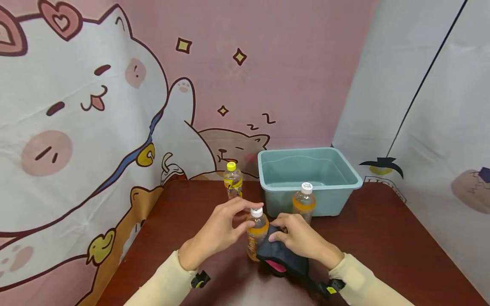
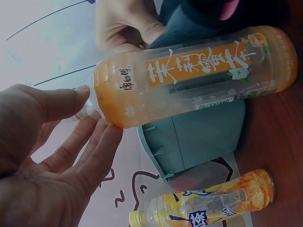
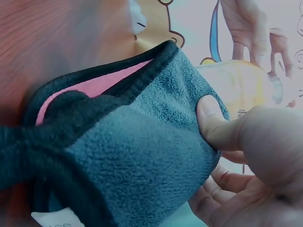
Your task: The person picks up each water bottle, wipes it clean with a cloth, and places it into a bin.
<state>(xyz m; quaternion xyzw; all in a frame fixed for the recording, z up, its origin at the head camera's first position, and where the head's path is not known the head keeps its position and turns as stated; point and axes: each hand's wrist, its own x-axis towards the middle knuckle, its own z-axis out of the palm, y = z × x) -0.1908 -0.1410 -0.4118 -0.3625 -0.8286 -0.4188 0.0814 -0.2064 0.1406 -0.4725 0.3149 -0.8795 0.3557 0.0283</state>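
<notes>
A clear bottle with an orange label and white cap (image 1: 252, 244) stands upright on the table. At its neck and cap my left hand (image 1: 215, 229) holds it between thumb and fingers; the left wrist view shows the thumb on one side of the neck (image 2: 52, 151). My right hand (image 1: 304, 240) pinches a dark grey fleece piece (image 3: 151, 156) with black edging and a pink inside, beside the bottle's right side. Its upper edge lies between thumb and fingers. A white tag (image 3: 57, 218) shows at its lower end. What the fleece piece is, I cannot tell.
A second orange-labelled bottle (image 1: 304, 203) stands in front of a pale blue-green plastic tub (image 1: 344, 187) at the back right. Further left is a yellow-capped bottle (image 1: 233, 182). Behind the brown table (image 1: 367, 250) hangs a printed cartoon cloth (image 1: 291, 76).
</notes>
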